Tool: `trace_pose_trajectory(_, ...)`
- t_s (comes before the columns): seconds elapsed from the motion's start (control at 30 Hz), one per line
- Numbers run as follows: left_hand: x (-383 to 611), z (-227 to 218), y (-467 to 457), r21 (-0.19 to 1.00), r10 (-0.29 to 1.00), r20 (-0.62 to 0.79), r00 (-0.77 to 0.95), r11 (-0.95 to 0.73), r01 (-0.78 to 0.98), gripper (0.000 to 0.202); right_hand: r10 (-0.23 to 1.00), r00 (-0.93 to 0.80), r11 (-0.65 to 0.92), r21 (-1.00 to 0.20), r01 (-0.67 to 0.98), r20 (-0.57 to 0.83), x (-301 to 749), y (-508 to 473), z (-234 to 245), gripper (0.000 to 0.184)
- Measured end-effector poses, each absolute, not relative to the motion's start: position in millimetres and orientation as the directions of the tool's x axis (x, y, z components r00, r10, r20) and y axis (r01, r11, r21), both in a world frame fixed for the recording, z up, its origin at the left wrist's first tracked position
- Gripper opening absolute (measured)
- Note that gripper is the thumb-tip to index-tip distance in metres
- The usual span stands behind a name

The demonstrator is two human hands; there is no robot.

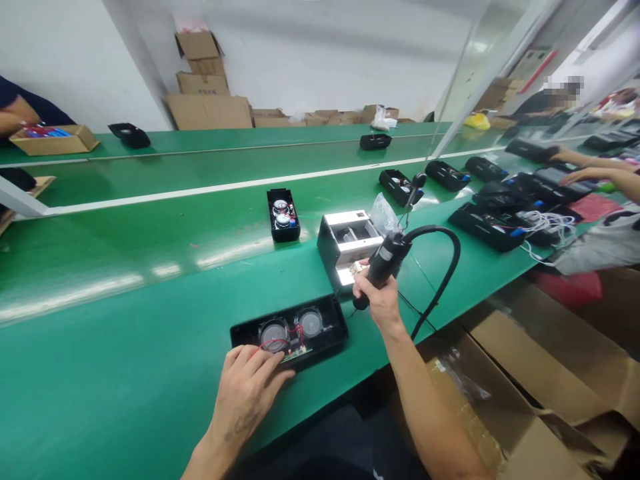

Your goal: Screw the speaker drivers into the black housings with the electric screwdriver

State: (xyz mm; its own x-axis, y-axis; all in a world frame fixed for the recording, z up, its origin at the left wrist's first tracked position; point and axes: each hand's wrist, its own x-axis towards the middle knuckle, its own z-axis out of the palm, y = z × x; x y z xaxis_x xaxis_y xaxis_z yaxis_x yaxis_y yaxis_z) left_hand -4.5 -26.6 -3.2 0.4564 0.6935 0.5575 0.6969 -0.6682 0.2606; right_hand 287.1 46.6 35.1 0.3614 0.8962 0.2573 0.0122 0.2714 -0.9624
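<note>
An open black speaker housing (320, 337) with two round drivers, red wires and a small circuit board lies on the green belt (125, 320) in front of me. My left hand (250, 393) rests on its near left corner, fingers spread flat over the wires and board. My right hand (377, 297) is closed around a black electric screwdriver (383, 263), held tilted just right of the housing. Its thick black cable (445, 267) loops to the right.
A black-and-white parts box (350, 243) stands behind the screwdriver. Another open housing (283, 215) lies farther up the belt. Several housings and another person's hands (585, 175) are at right. Cardboard boxes (530, 373) sit below the belt edge. Another person's arm is at far left.
</note>
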Motion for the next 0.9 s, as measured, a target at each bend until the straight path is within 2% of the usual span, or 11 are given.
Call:
trace_pose_trajectory(0.13,2.7,-4.4,-26.8,0.256,0.699,0.6,0.39,-0.629,0.734,0.01,0.758,0.502,0.461,-0.886,0.041,0.417,304.5,46.5,64.6,0.029)
trace_pose_trajectory(0.27,4.9,-1.8,-22.9,0.266,0.698,0.604,0.386,-0.632,0.728,0.008,0.618,0.527,0.596,-0.785,0.17,0.584,316.7,63.3,87.4,0.042)
trace_pose_trajectory(0.37,4.8,1.1,-20.8,0.295,0.715,0.589,0.375,-0.623,0.725,0.009,0.657,0.473,0.562,-0.8,0.21,0.586,316.3,78.0,87.0,0.045)
trace_pose_trajectory(0.53,6.2,1.1,-21.3,0.294,0.724,0.575,0.38,-0.617,0.73,0.01,0.79,0.366,0.478,-0.868,0.137,0.492,305.5,68.6,90.7,0.047)
trace_pose_trajectory(0.63,9.4,0.6,-22.8,0.31,0.735,0.576,0.358,-0.602,0.736,0.01,0.833,0.281,0.484,-0.874,0.047,0.477,290.8,41.2,99.1,0.047)
trace_pose_trajectory(0.8,12.6,2.8,-24.1,0.337,0.749,0.57,0.338,-0.589,0.735,0.012,0.807,0.203,0.59,-0.776,-0.223,0.555,252.5,0.3,94.6,0.045)
trace_pose_trajectory(0.9,11.8,3.8,-23.5,0.331,0.745,0.572,0.342,-0.592,0.735,0.013,0.835,0.157,0.551,-0.792,-0.264,0.528,233.3,-6.8,81.7,0.044)
